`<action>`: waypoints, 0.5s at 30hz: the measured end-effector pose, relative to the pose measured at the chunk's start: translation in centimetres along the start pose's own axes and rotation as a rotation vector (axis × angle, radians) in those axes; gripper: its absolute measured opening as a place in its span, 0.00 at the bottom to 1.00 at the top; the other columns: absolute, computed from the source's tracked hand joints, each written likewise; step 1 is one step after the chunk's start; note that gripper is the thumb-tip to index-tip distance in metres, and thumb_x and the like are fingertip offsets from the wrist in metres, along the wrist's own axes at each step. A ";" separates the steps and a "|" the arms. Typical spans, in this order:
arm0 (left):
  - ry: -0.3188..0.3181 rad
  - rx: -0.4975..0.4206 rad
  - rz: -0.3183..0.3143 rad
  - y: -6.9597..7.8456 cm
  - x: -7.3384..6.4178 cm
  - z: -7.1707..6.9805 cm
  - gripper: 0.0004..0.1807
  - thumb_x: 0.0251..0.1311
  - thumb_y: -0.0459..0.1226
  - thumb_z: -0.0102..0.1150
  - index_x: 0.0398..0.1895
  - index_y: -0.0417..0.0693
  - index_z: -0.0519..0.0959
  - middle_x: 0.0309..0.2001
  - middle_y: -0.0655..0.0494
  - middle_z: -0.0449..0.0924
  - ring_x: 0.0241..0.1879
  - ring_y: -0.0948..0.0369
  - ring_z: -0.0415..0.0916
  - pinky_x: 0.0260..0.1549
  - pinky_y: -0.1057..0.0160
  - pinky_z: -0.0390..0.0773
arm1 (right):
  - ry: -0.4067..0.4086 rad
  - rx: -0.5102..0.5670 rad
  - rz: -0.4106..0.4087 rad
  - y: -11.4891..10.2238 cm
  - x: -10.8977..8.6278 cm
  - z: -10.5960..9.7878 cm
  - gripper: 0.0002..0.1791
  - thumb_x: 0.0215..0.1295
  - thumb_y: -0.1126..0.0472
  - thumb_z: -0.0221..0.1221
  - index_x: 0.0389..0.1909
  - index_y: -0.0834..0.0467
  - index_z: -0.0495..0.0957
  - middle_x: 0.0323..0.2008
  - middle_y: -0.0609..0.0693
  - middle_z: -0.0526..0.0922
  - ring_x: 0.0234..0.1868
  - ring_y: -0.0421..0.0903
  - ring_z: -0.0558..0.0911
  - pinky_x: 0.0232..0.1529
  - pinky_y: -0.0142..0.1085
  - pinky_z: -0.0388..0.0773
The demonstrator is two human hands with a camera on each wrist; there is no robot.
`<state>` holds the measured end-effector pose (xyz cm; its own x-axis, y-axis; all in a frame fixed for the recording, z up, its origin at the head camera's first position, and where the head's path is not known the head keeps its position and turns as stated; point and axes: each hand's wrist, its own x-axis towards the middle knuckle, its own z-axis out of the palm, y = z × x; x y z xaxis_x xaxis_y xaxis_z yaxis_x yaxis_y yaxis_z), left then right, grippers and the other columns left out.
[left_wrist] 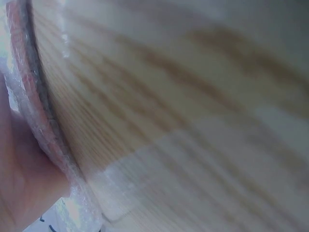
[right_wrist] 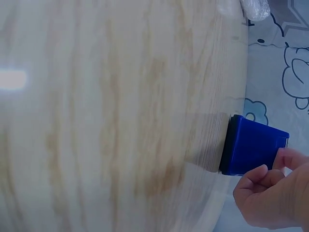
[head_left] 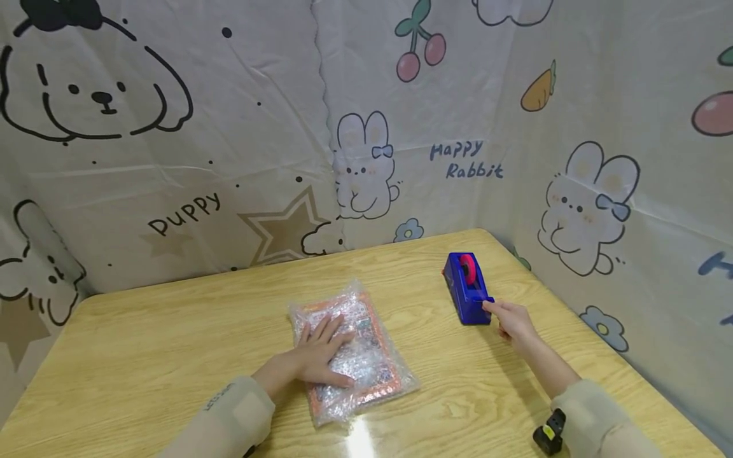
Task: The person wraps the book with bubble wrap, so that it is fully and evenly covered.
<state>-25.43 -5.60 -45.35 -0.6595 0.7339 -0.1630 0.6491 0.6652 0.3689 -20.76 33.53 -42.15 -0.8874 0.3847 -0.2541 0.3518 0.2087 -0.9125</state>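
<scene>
A flat bubble-wrapped package (head_left: 372,346) with an orange-edged printed item inside lies on the wooden table. My left hand (head_left: 322,356) rests on it, palm down and fingers spread. Along the left side of the left wrist view, the package's wrapped edge (left_wrist: 36,104) shows beside that hand. Farther right stands a blue tape dispenser (head_left: 473,310), with a roll of tape on a red core (head_left: 468,270). At its cutter end my right hand (head_left: 515,324) pinches the tape end between thumb and forefinger, the other fingers curled. The clear tape itself is hard to make out.
The light wooden table (head_left: 189,331) meets a printed cloth (head_left: 275,127) behind and on the right. A black device with a yellow mark (head_left: 550,432) is on my right wrist. Light glares off the table near the front.
</scene>
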 end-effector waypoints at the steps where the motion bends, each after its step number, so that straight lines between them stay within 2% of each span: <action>1: -0.002 -0.002 0.001 0.0 0.0 0.0 0.51 0.46 0.67 0.53 0.70 0.56 0.51 0.72 0.46 0.30 0.69 0.45 0.24 0.61 0.37 0.28 | 0.003 -0.006 -0.004 0.1 0.0 0.0 0.20 0.64 0.53 0.53 0.46 0.67 0.75 0.41 0.53 0.73 0.14 0.34 0.59 0.17 0.26 0.62; 4: -0.007 -0.004 0.003 0.1 0.0 0.0 0.50 0.46 0.67 0.53 0.70 0.56 0.51 0.72 0.46 0.30 0.69 0.45 0.24 0.61 0.37 0.28 | 0.005 -0.019 -0.016 0.2 -0.1 0.1 0.19 0.64 0.54 0.53 0.42 0.67 0.76 0.46 0.54 0.73 0.14 0.35 0.59 0.17 0.26 0.61; 10: -0.007 0.000 0.000 0.0 0.0 0.1 0.50 0.45 0.68 0.52 0.70 0.56 0.51 0.72 0.47 0.30 0.69 0.46 0.25 0.61 0.37 0.28 | -0.014 -0.018 -0.036 0.3 -0.2 -0.1 0.14 0.62 0.54 0.55 0.31 0.63 0.77 0.36 0.47 0.71 0.14 0.35 0.60 0.17 0.26 0.62; 13: -0.007 0.002 0.001 0.0 -0.1 0.0 0.50 0.46 0.68 0.53 0.70 0.56 0.51 0.72 0.47 0.30 0.69 0.46 0.24 0.61 0.37 0.28 | -0.013 -0.014 -0.029 0.2 0.0 -0.1 0.14 0.63 0.54 0.55 0.29 0.62 0.77 0.34 0.46 0.71 0.13 0.35 0.59 0.16 0.27 0.61; 15: 0.001 0.013 0.001 0.0 -0.1 -0.1 0.50 0.46 0.67 0.53 0.70 0.56 0.51 0.72 0.46 0.30 0.69 0.46 0.25 0.61 0.37 0.28 | -0.014 -0.004 -0.014 0.2 0.2 0.0 0.13 0.62 0.55 0.55 0.29 0.61 0.77 0.26 0.45 0.70 0.13 0.35 0.59 0.16 0.27 0.60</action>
<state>-25.45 -5.69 -45.29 -0.6596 0.7340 -0.1616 0.6543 0.6666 0.3572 -20.88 33.63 -42.44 -0.8964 0.3692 -0.2454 0.3401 0.2176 -0.9149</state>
